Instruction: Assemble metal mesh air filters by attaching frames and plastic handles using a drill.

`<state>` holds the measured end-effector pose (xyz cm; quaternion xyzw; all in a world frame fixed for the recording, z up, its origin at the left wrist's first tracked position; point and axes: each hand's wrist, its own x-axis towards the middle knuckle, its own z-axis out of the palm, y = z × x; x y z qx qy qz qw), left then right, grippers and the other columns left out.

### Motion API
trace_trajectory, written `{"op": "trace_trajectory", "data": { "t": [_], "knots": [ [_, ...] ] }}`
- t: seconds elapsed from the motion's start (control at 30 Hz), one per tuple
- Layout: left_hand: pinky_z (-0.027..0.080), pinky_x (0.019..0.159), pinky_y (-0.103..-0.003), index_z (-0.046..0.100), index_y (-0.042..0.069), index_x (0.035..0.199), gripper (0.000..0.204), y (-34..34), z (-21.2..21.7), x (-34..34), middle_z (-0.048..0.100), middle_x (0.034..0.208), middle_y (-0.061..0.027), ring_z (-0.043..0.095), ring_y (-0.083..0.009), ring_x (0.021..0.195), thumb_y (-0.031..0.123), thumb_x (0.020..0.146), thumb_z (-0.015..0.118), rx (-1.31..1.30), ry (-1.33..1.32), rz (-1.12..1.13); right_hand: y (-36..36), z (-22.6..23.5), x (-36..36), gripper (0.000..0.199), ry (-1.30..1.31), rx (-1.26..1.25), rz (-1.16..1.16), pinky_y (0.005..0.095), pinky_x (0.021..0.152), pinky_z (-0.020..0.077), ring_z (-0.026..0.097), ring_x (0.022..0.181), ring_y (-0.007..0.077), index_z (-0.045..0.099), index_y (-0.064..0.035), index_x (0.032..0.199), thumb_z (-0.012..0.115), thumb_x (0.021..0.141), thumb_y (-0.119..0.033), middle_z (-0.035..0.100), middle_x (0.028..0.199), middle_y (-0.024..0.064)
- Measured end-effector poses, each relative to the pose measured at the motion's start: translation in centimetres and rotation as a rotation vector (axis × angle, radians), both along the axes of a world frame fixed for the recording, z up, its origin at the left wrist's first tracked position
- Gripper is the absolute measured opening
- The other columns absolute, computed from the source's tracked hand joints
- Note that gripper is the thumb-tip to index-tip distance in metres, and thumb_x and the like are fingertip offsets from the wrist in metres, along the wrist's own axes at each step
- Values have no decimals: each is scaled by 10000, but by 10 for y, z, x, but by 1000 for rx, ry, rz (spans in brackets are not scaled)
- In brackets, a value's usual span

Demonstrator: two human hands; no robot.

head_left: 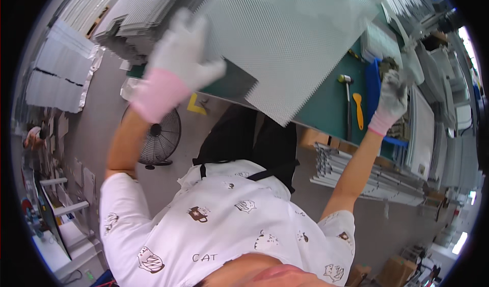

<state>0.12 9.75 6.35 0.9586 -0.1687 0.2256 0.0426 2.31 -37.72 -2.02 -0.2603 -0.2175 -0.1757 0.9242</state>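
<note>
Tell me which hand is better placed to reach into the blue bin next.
Probably the right hand, at the blue bin; the left hand is near the mesh sheet, farther off.

Only lettering I can actually make out is one short word (205, 258) on the person's white shirt (224, 231): all caps, thin dark letters, sitting just below a brown mug drawing (197, 214) in this view. Any print further out is too small or blurry.
</note>
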Motion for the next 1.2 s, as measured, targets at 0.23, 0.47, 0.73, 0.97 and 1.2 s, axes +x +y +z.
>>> {"op": "trace_trajectory", "data": {
  "t": [0.23,0.47,0.73,0.97,1.2],
  "knots": [
    [475,841,-431,515,-2,1172,701,-92,-133,28,498,1203,-187,556,-303,1018,557,760,608,124,506,253,18,-13,28,172,55,76,62,343,817,357,413,885,224,472,103,975,499,857,-20,415,874,135],
    [435,847,-425,586,28,1153,621,-66,-109,52,600,1049,-147,568,-306,999,557,847,475,128,328,-25,-11,-32,42,218,81,142,95,340,774,365,437,837,228,512,97,1023,476,840,-16,500,916,152],
    [462,884,-269,567,-13,1188,403,-65,-99,132,639,1082,-112,626,-177,979,302,969,444,-896,383,-427,38,-26,78,504,363,-386,-197,334,786,456,556,849,191,439,-94,1329,509,832,-39,482,1347,115],
    [430,977,-370,177,-78,1412,930,-37,-105,177,399,1329,-305,520,-346,1134,692,892,225,-1872,1366,-814,127,-21,14,723,399,-587,265,255,667,437,492,797,135,340,0,1388,552,698,-54,478,1309,176],
    [511,773,-263,554,-33,1189,479,-50,-134,111,653,929,-118,620,-153,860,285,846,657,-1002,626,-252,138,-37,-22,556,839,-861,-11,250,666,504,579,846,128,379,94,1292,594,837,-141,579,1038,117]
  ]
}}
